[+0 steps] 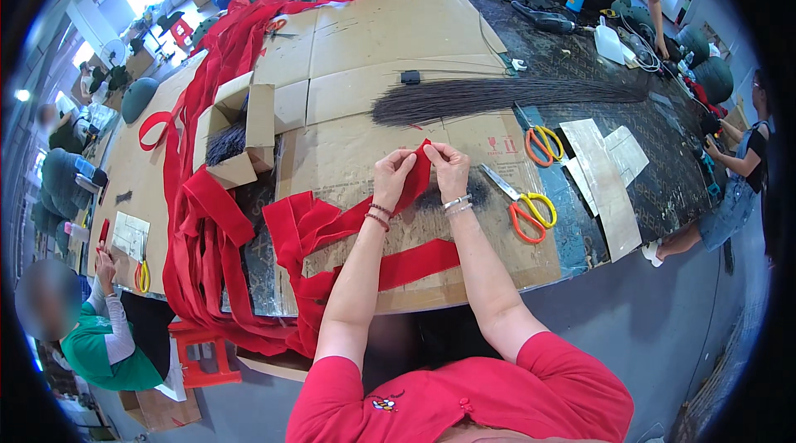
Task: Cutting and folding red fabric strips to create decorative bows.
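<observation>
Above the cardboard-covered table, my left hand [394, 178] and my right hand [450, 169] pinch the end of a wide red velvet ribbon [311, 223] between them. From my fingers the ribbon slants down to the left, where folded lengths lie beside my left forearm. Another stretch of red ribbon passes behind my forearms. Beneath my hands a dark patch of short wire bits [431, 197] is partly covered. Just right of my right hand lie scissors [522, 204] with orange and yellow handles, blades spread.
A long bundle of dark wires [506, 99] lies across the table, near a second pair of scissors [541, 140] and cardboard strips [604, 186]. An open carton [236, 130] holds short wires. Long red ribbons [199, 219] run down the left side. Other people work around the table.
</observation>
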